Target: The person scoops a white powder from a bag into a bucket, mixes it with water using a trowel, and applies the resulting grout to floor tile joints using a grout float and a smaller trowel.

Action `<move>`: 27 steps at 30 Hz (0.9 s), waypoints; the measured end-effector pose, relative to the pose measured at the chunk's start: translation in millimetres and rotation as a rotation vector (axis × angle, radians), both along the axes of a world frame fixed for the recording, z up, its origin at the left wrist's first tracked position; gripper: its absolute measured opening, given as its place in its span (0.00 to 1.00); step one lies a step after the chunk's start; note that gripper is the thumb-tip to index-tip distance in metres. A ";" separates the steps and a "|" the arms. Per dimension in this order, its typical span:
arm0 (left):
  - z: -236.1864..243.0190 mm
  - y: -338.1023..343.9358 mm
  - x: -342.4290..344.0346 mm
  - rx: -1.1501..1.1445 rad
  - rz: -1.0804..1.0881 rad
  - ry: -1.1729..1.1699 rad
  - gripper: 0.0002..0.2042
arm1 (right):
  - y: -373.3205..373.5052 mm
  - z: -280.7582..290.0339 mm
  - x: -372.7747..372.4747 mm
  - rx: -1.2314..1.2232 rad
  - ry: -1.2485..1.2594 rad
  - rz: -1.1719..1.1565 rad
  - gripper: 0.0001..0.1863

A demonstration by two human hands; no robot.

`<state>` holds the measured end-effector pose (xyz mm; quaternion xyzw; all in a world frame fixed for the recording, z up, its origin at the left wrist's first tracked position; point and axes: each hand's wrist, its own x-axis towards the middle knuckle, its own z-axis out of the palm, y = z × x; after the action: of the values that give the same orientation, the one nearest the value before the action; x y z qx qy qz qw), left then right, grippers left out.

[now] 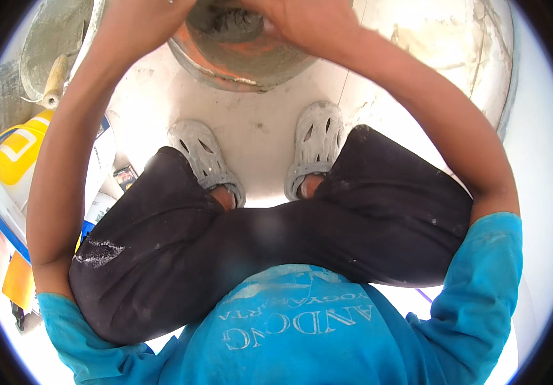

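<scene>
An orange round basin (270,72), smeared with grey cement, rests on the floor at the top middle. Inside it lies a dark grey, wet-looking mass (231,27), partly cut off by the upper edge. My left hand (151,14) is at the basin's left side, with its fingers out of the picture. Over the right side of the basin is my right hand (308,20), its inner edge next to the grey mass. Its fingertips are cut off too, so I cannot tell what either hand grips.
Grey clogs (203,151) on my feet stand just this side of the basin. At the left are a wooden handle (56,80), a cement-stained round pan (36,54) and a yellow-and-white container (17,157). A pale, cement-stained curved surface (482,58) is at the upper right, near a white wall (543,147).
</scene>
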<state>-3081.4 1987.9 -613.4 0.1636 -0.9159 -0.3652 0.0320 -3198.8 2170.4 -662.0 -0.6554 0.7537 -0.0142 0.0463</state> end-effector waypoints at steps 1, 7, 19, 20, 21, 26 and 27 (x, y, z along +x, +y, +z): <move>-3.4 2.3 -1.1 0.032 0.002 0.040 0.23 | 6.7 -11.7 8.4 0.057 -0.030 -0.012 0.17; 6.0 -1.0 1.0 0.034 -0.010 0.004 0.23 | -8.7 26.5 -1.2 0.117 -0.045 -0.172 0.16; 10.6 23.5 21.9 -0.107 0.063 -0.023 0.23 | -43.2 19.1 -6.1 0.241 -0.515 -0.041 0.14; 10.2 21.5 21.8 -0.029 0.060 -0.032 0.23 | -43.4 16.2 -12.0 0.239 -0.633 -0.071 0.13; 8.1 18.2 20.5 0.048 0.055 -0.042 0.23 | -43.0 11.5 -18.9 0.236 -0.752 -0.101 0.13; 2.8 7.5 31.2 -0.025 0.006 0.056 0.22 | -32.6 -8.0 -46.1 0.352 -1.352 -0.427 0.12; 2.7 -2.0 30.6 0.060 -0.013 0.049 0.22 | -28.6 -5.2 -50.2 0.363 -1.387 -0.457 0.13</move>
<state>-3050.8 1985.9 -610.6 0.1497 -0.9044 -0.3967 0.0469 -3249.0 2141.8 -667.2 -0.3056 0.6595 -0.3085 0.6136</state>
